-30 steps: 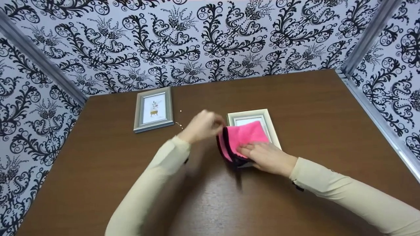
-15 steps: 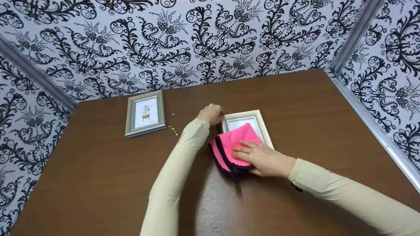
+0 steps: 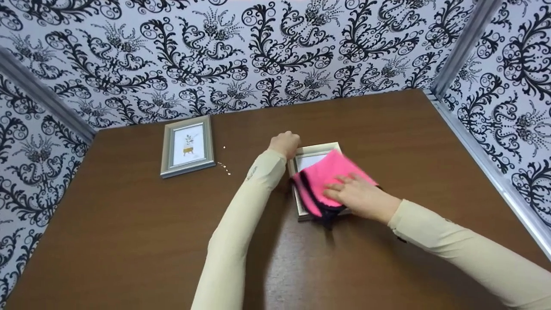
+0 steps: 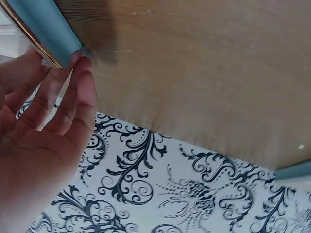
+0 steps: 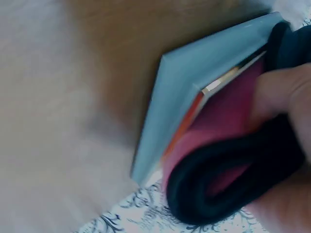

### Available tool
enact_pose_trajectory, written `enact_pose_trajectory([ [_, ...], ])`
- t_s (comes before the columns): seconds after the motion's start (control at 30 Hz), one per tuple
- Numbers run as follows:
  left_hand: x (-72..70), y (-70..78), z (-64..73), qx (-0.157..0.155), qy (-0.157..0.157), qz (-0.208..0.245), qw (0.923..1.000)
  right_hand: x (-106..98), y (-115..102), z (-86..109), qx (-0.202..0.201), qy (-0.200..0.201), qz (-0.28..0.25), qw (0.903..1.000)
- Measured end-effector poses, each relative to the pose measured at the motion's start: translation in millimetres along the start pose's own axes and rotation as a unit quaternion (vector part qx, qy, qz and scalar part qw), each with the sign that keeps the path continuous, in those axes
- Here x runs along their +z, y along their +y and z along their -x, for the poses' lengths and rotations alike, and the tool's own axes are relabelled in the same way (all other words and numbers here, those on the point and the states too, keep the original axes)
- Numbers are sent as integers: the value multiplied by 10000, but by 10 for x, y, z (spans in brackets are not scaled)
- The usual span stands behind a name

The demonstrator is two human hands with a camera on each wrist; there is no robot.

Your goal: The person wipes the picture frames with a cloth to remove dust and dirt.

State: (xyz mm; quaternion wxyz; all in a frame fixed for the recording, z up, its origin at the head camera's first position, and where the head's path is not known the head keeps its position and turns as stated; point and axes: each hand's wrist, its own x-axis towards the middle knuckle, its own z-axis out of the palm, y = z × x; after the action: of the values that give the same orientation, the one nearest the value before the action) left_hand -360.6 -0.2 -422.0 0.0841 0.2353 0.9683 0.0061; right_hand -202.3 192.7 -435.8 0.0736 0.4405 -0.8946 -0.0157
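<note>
A picture frame with a pale border lies on the brown table, its lower right mostly covered by a folded pink cloth with black edging. My right hand holds the cloth against the frame, fingers spread over its top. In the right wrist view the thumb sits against the cloth's folded layers, beside the frame's bluish-looking edge. At the far left corner my left hand grips the frame. The left wrist view shows its fingertips at that corner.
A second picture frame, with a plant picture, lies at the back left of the table. Several small pale bits are scattered beside it. Patterned walls enclose the back and sides.
My left hand has moved from the cloth's edge to the frame's far left corner. The right hand has slid the cloth rightward across the frame, baring its lower left corner.
</note>
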Motion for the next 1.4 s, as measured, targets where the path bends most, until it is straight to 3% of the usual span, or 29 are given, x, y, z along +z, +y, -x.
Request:
enact_pose_trajectory([
  [0.17,31,20,-52,95,49,-371,9993,-25,-247,66,1194,349,743,9894],
  [0.27,54,11,-65,98,87,-430,9990,-31,-413,21,1467,556,660,9854],
  [0.37,59,-1,-67,107,140,-408,9990,-33,-520,-65,1497,689,271,9860],
  [0.47,47,-14,-65,130,165,-386,9990,-22,-552,-158,1300,745,-171,9886],
  [0.67,12,-43,-61,226,227,-372,9988,19,-459,-225,439,587,-1180,9903],
  [0.83,5,-59,-55,228,222,-373,9988,34,-335,-179,-56,240,-2180,9756],
  [0.93,20,-63,-52,239,193,-338,9990,37,-269,-136,-485,135,-2506,9668],
  [1.1,61,-52,-58,306,8,-150,9994,4,-159,-35,-799,49,-2390,9677],
  [1.4,73,-38,-66,298,-54,-198,9993,-112,-31,240,-287,183,-1344,9903],
])
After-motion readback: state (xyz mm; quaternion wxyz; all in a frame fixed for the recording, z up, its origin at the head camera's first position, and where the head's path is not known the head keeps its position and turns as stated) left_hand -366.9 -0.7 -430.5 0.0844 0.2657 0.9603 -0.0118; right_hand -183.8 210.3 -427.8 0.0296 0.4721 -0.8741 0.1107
